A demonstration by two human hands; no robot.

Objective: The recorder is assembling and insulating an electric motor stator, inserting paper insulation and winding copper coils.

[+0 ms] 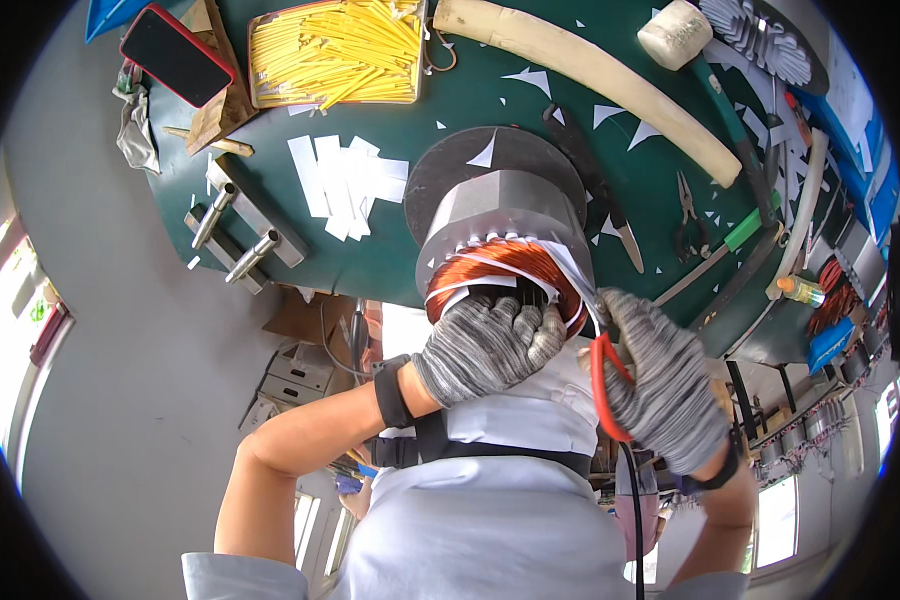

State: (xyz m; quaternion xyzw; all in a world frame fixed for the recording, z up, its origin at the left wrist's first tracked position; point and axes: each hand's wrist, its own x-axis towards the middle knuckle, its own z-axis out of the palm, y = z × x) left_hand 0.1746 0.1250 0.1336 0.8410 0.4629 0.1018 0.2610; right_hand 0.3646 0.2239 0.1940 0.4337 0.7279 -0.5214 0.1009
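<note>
A motor stator (505, 215), a grey metal ring packed with copper windings (470, 268), stands at the near edge of the green table, its bore facing me. White insulating paper strips (565, 265) line the winding. My left hand (495, 345), in a grey knitted glove, has its fingers curled at the lower rim of the bore; whatever they pinch is hidden. Gloved likewise, my right hand (662, 375) grips red-handled scissors (602, 390) just right of the stator. Their blades are mostly hidden beside the winding. A dark round plate (435, 165) lies behind the stator.
Yellow sticks fill a tray (335, 55) at the back left, near a phone (177, 55). White paper pieces (345, 185) lie left of the stator. Rightward are a knife (620, 230), pliers (688, 215), a mallet (675, 35) and a curved pale bar (590, 80).
</note>
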